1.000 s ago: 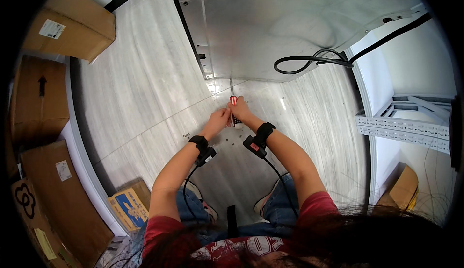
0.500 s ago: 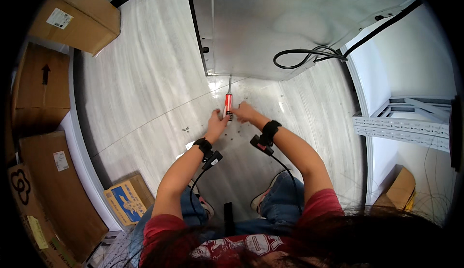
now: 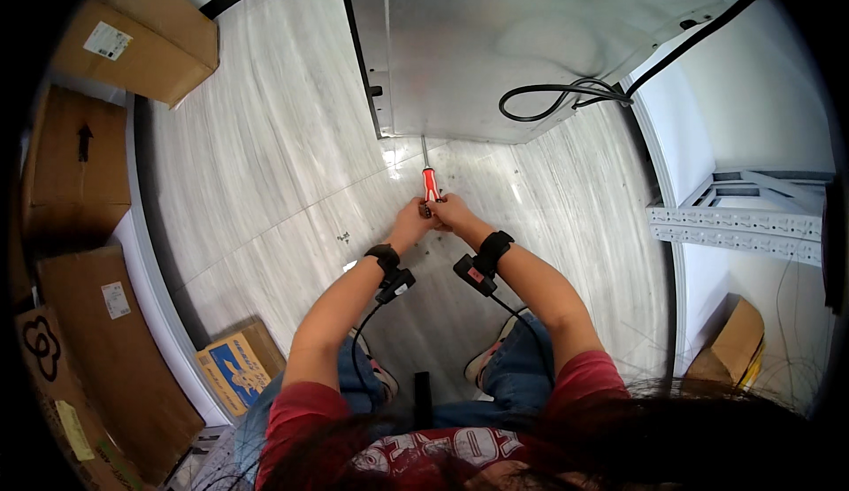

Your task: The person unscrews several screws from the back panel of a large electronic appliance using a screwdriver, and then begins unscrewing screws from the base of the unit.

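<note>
A screwdriver [image 3: 430, 184] with a red and white handle points away from me, its thin metal shaft reaching the lower edge of a large grey metal cabinet [image 3: 478, 66]. My left hand [image 3: 412, 224] is closed round the handle's dark rear end from the left. From the right, my right hand [image 3: 456, 215] has its fingers closed on that same end, touching the left. Both hands partly cover the rear of the handle. Where the shaft's tip meets the cabinet is too small to make out.
A looped black cable [image 3: 539, 104] hangs off the cabinet's right side. Cardboard boxes [image 3: 115, 332] line the left, with a smaller blue and yellow box [image 3: 234, 372] by my leg. At the right are a white perforated rack [image 3: 743, 226] and another carton [image 3: 730, 345]. Small bits [image 3: 343, 238] lie on the floor.
My hands have come together at the handle's rear end; the right has moved down and in to close on it. The handle has swung slightly to the right.
</note>
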{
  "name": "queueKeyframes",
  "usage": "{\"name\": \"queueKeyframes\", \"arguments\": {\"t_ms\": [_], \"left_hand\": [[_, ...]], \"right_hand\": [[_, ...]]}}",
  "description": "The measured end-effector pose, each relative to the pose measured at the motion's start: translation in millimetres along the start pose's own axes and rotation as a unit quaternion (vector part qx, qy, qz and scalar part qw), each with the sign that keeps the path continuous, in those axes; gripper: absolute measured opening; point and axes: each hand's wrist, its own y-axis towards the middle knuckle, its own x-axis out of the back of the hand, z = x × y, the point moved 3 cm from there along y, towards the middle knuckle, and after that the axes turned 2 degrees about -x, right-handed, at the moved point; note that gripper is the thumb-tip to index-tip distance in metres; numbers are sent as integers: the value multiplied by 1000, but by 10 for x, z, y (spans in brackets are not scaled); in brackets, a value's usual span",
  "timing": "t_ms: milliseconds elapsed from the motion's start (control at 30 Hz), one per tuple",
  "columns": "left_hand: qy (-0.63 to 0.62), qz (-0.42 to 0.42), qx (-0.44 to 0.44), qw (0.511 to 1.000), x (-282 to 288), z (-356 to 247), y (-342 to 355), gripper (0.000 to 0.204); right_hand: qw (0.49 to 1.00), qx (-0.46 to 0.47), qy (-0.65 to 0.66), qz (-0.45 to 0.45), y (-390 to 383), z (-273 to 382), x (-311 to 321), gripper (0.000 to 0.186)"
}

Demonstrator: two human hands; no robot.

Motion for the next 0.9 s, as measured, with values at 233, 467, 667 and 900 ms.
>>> {"name": "queueKeyframes", "arguments": {"t_ms": [233,467,667,900], "left_hand": [[135,61,84,985,498,-333,563,31],[89,94,133,983,205,-186,929,39],[-156,38,228,960,154,-286,725,24],[-208,119,231,943,146,-405,716,28]], "right_hand": [[999,-11,-2,-33,16,-38,-279,33],[981,87,-6,-173,95,-253,-183,37],[904,261,-182,-286,-389,-101,-234,41],[935,247,-57,-248,-150,-310,-119,37]]}}
